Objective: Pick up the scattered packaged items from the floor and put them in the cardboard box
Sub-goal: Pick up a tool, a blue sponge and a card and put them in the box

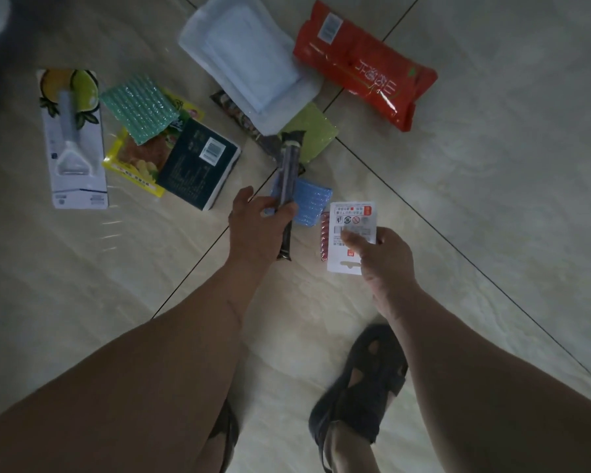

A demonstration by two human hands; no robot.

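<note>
Left hand (253, 227) grips slim dark stick pack (286, 186) | right hand (382, 254) pinches flat white card pack (352, 220)

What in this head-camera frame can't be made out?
- Cardboard box: outside the head view.
- Blue ribbed sponge pack: partly hidden by left hand and its long dark stick packet.
- White hang-card in right hand: print too small.
- Dark patterned packet: mostly under clear white-pad pouch.

Bare forearms, no sleeves; dark strappy sandal (365, 380) with cut-outs on one foot.
</note>
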